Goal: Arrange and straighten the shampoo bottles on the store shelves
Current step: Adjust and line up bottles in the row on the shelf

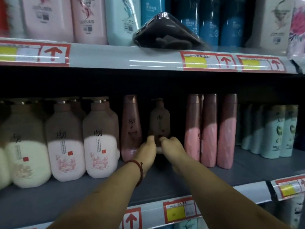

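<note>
Deep on the middle shelf (165, 184), set back in a dark gap, stands the small pump bottle (159, 120) that both hands have reached in for; everything below is placed from it. Left of it runs a front row of 3 large white-and-pink pump bottles (66, 142), upright with labels facing out, and just beside it on that side is a tall mauve flip-cap bottle (131, 128). Right of it 3 slim pink bottles (209, 131) stand close together, upright, and farther right are mint-green bottles (279, 131). Above it, on the upper shelf's edge (102, 55), a dark phone-like object in a clear case (166, 31) lies in front of the blue bottles (209, 22).

The left hand (146, 152), with a red cord bracelet (137, 169) at the wrist, and the right hand (173, 149) both close around the pump bottle's base from either side, fingers wrapped on it.

As a judgement, the neighbouring rows look tidy already; this recessed bottle is the piece in hand, and it remains to be drawn forward level with the front row and faced outward.
</note>
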### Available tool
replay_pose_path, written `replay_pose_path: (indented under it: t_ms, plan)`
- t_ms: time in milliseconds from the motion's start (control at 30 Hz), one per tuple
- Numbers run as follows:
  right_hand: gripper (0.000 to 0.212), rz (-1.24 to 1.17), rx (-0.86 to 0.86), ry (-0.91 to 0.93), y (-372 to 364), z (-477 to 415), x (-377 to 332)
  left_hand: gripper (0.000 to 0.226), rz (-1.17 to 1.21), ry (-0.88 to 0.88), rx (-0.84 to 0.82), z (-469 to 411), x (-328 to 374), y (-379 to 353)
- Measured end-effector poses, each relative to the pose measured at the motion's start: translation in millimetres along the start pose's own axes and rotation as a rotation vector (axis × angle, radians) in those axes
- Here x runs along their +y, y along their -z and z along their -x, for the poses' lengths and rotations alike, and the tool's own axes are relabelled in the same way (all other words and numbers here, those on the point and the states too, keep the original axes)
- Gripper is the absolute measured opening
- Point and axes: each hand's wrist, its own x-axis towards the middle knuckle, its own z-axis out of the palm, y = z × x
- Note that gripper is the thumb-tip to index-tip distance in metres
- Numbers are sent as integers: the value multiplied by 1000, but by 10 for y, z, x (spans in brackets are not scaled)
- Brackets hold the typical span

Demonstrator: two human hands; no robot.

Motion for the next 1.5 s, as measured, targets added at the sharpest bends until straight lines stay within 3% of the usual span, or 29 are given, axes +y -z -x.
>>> replay_pose_path:
  t_ms: [100,167,267,333,433,533,600,767,1167,1500]
  plan:
    - [7,1,39,61,25,48,23,78,11,21,-17,-175,-138,64]
    - [16,-6,41,97,73,90,49,77,-12,38,-29,-54,-99,101]
    - [35,71,33,146,102,299,49,59,-28,23,-32,134,-111,167]
    - [29,72,52,173,133,408,68,54,-30,18,-29,315,-82,222]
    - [20,57,47,162,208,624,58,25,-69,-52,-45,675,59,283]
    - [28,78,33,202,297,874,59,45,-115,-158,8,924,76,369]
    - [31,83,31,227,324,1029,63,44,-155,-198,75,1057,107,465]
    - [44,242,19,311,229,1340,-8,33,-293,-330,43,1378,190,780]
    - [37,512,-111,498,-1017,1636,-206,43,-353,-320,193,1707,123,2144]
    - [32,586,-130,541,-1513,1458,-215,62,-323,-292,249,1698,-25,2440]
